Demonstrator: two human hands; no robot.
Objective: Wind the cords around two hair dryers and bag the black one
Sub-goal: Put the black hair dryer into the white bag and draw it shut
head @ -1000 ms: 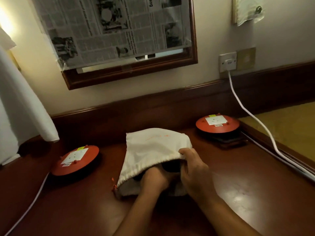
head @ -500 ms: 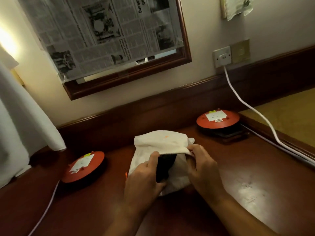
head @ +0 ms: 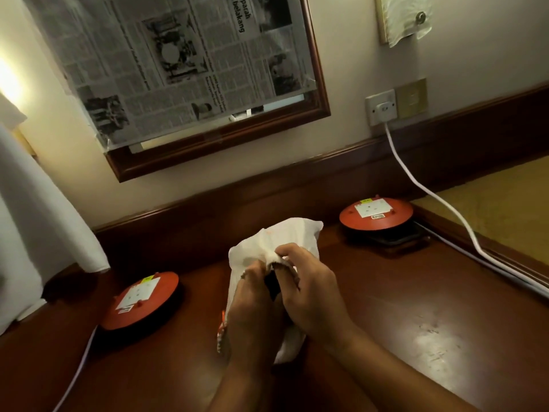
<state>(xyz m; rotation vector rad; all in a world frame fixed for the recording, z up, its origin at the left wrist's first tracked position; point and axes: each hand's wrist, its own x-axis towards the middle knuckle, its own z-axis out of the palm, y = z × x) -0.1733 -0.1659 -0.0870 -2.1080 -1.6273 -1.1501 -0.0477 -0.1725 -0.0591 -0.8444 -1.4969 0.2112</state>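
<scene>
bag [head: 276, 239] now bunched upright, frame centre | my read: left hand [head: 252, 307], right hand [head: 312, 295] pinch its mouth | risk: slack grip spills black dryer [head: 271, 286]

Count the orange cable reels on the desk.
2. The left reel sits left of the white bag; the right reel is at the back right, below the wall socket. None seems hidden.

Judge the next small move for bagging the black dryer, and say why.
Probably tuck the dark item deeper and gather the mouth shut: the left hand and right hand pinch the white bag at its opening, and a dark patch shows in the gap between them, so it seems not fully covered.
</scene>
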